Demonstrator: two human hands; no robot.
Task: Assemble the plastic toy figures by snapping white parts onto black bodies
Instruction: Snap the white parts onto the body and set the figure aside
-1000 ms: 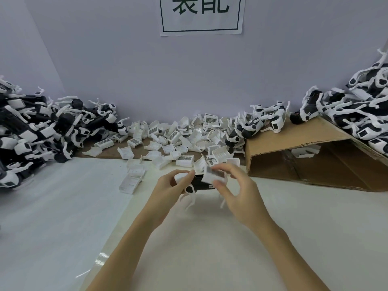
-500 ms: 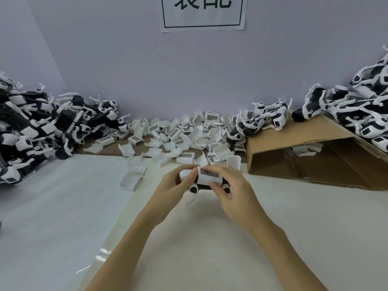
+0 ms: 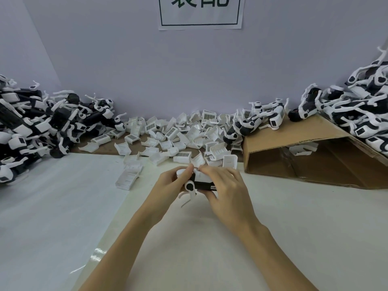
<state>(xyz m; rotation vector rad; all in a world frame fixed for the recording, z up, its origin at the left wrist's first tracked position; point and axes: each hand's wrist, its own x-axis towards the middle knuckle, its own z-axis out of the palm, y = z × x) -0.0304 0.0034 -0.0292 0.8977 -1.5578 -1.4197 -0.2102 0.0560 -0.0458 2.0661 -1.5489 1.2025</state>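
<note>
2 large heaps of black-and-white plastic toy figures flank our view: one piled at the left (image 3: 31, 127), the other spilling over the tilted brown cardboard box (image 3: 315, 156) at the right (image 3: 361, 114). We see the white-covered bench (image 3: 294, 238) carrying everything. Between the heaps, along the pale wall, lies a scatter of loose white plastic shell parts (image 3: 178, 139), some with barcode-like stickers. A white paper sign with dark characters (image 3: 200, 11) hangs on the wall above. Near the bench's middle, just in front of the scatter, our 2 hands hold 1 black toy body (image 3: 202, 184) above the bench. The left hand (image 3: 170, 185) grips its left end, thumb on top; the right hand (image 3: 226, 190) curls over a white part (image 3: 201, 176) sitting on top of the body.
</note>
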